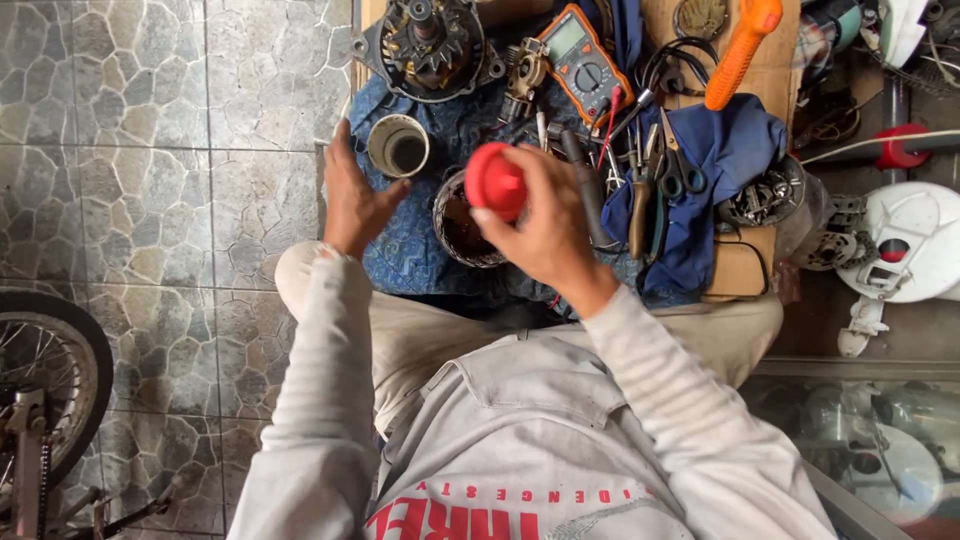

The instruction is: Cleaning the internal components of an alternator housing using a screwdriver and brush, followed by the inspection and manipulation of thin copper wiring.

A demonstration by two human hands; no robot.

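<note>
The right hand (pixel 545 225) is clamped around a red round cap (pixel 495 182), held just above a dark stator ring (pixel 462 222) that rests on the patterned blue cloth (pixel 410 245). The left hand (pixel 352 200) hangs open, fingers spread, its thumb touching a small open can (pixel 398 146) at its 1 o'clock. Judging by this, the can is already uncapped, while the ring looks untreated. A multimeter (pixel 583 55) and pliers (pixel 640 200) lie at 1 to 2 o'clock of the ring.

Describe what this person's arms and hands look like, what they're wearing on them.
Both arms are covered in long, pale grey, finely ribbed sleeves that end at the wrists. The left hand and right hand are bare: no gloves, rings or watch are visible.
</note>
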